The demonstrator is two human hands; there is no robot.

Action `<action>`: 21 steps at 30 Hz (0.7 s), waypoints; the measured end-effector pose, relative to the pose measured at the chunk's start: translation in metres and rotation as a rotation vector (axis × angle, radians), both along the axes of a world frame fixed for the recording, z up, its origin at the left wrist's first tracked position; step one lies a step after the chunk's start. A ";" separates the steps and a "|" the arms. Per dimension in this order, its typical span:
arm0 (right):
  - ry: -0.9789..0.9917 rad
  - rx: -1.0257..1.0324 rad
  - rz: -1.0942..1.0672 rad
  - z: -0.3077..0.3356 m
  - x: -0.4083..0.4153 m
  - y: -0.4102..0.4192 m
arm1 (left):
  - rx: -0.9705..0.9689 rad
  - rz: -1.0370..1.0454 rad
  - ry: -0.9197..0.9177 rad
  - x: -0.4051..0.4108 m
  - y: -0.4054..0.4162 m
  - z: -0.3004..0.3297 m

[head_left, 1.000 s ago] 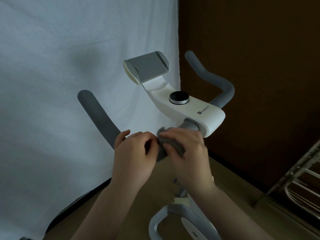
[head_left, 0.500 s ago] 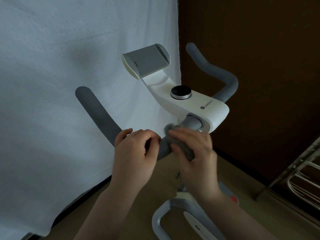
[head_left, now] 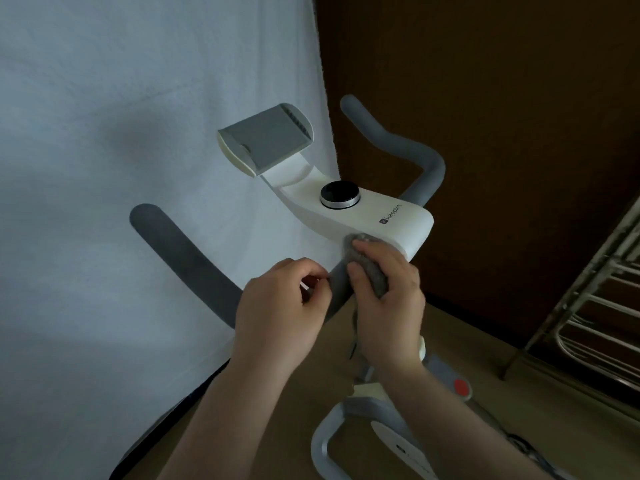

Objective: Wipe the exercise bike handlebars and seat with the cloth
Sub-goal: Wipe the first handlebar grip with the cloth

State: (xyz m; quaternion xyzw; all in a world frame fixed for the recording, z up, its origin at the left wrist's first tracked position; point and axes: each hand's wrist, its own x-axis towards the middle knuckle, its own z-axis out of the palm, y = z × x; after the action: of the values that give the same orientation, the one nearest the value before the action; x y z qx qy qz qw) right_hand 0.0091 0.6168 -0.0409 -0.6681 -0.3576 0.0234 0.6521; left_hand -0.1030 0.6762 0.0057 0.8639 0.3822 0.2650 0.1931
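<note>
Against white sheet [head_left: 104,168], handlebar [head_left: 194,268] slanting up-left; left hand [head_left: 277,317] gripping it, right hand [head_left: 388,303] clutching cloth [head_left: 375,277].

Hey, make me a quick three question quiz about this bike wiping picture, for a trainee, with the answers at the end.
1. True or false: the right hand presses the cloth against the left handlebar where it meets the white console.
2. What is the left hand doing? A) holding the cloth B) gripping the handlebar beside the cloth C) turning the round knob
3. Fill in: the right handlebar is touched by ____ hand.

Key: 1 true; 2 B; 3 neither.
</note>
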 end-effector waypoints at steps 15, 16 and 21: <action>-0.047 -0.090 -0.045 -0.013 0.004 -0.024 | 0.049 -0.111 -0.005 -0.009 0.004 -0.005; -0.033 -0.108 -0.073 -0.011 0.008 -0.024 | 0.049 -0.119 -0.006 -0.010 0.004 -0.005; -0.145 -0.044 0.004 0.000 -0.006 -0.017 | 0.022 -0.146 -0.010 -0.015 0.006 -0.004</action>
State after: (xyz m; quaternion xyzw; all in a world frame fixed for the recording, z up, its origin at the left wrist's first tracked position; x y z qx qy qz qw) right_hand 0.0034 0.6000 -0.0407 -0.6816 -0.4045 -0.0159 0.6096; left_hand -0.1178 0.6820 0.0018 0.8902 0.3142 0.2588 0.2046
